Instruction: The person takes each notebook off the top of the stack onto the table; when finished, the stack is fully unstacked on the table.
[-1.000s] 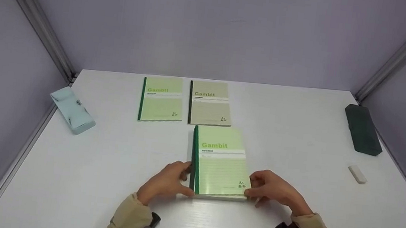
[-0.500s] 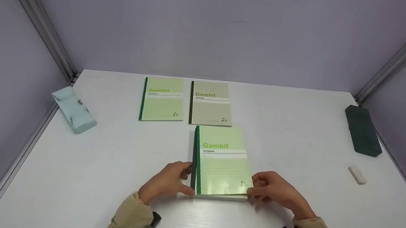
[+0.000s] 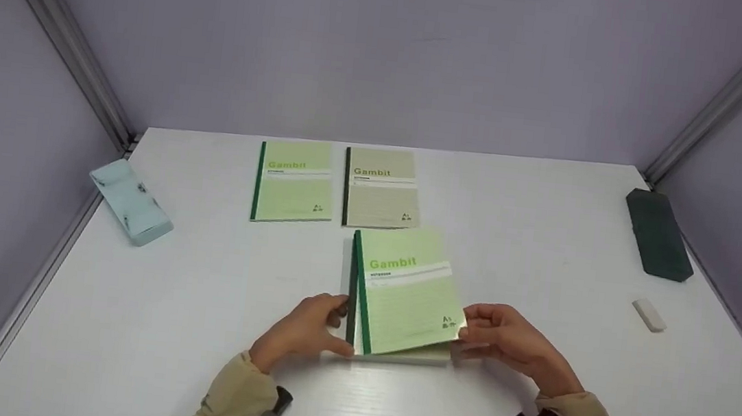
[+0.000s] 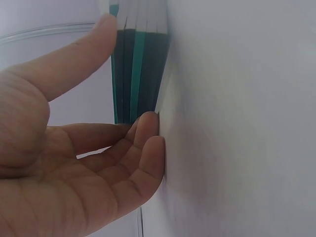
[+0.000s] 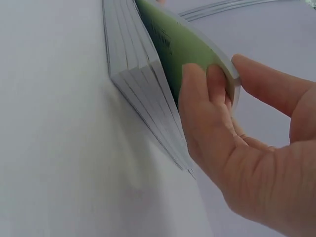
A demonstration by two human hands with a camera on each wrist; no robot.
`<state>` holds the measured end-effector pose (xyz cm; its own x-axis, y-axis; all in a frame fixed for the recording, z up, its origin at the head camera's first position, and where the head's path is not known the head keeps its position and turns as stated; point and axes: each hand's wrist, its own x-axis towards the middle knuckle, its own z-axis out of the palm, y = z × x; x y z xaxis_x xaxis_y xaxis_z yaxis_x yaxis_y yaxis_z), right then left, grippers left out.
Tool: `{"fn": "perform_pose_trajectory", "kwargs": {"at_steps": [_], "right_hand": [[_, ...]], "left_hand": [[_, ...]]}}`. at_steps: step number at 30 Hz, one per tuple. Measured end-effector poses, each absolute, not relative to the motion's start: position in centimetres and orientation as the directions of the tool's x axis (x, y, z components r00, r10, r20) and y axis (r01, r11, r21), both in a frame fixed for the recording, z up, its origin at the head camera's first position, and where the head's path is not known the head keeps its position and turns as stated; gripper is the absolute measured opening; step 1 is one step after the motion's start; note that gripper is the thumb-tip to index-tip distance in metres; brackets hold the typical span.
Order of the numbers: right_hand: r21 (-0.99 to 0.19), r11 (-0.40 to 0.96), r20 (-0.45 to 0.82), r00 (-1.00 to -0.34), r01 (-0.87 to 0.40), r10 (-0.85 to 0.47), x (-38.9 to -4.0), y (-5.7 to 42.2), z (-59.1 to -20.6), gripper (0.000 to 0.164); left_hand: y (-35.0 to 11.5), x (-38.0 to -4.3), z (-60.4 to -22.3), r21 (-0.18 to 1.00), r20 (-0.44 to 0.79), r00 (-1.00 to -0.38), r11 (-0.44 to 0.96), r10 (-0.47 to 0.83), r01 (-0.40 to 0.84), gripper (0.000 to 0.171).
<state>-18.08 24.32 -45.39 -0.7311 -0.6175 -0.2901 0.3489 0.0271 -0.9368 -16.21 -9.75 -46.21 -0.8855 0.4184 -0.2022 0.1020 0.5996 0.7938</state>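
Observation:
A stack of notebooks (image 4: 148, 69) with green and dark spines lies at the front middle of the table. On top, a green notebook (image 3: 406, 301) is turned slightly, its right side raised off the stack. My right hand (image 3: 512, 343) pinches its lower right corner, thumb above and fingers (image 5: 197, 94) underneath, as the right wrist view shows. My left hand (image 3: 306, 329) steadies the stack at its left: the thumb (image 4: 94, 49) touches the near corner and the other fingers rest along the spines, close to the table.
Behind the stack lie another green notebook (image 3: 294, 183) and a grey-beige notebook (image 3: 383, 190). At the left edge is a light blue case (image 3: 133, 204). A dark green case (image 3: 659, 235) and a white eraser (image 3: 649, 315) lie at the right. Walls enclose the back and sides.
My right hand has risen slightly and lifted the top notebook's lower right corner, turning it counterclockwise and opening a gap above the stack. My left hand has stayed at the spines.

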Motion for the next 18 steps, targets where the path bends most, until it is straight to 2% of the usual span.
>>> {"fn": "perform_pose_trajectory", "kwargs": {"at_steps": [7, 18], "right_hand": [[-0.930, -0.107, -0.212, -0.753, 0.351, -0.623, -18.3, 24.2, -44.5, 0.020], [-0.904, -0.249, -0.124, -0.771, 0.348, -0.625, -18.8, 23.7, -43.0, 0.028]], "left_hand": [[-9.9, -16.2, -46.2, 0.801, -0.175, -0.884, 0.585, 0.434, 0.128, 0.064], [-9.9, -16.3, -46.4, 0.809, -0.150, -0.881, 0.568, 0.449, 0.152, 0.066]]}}
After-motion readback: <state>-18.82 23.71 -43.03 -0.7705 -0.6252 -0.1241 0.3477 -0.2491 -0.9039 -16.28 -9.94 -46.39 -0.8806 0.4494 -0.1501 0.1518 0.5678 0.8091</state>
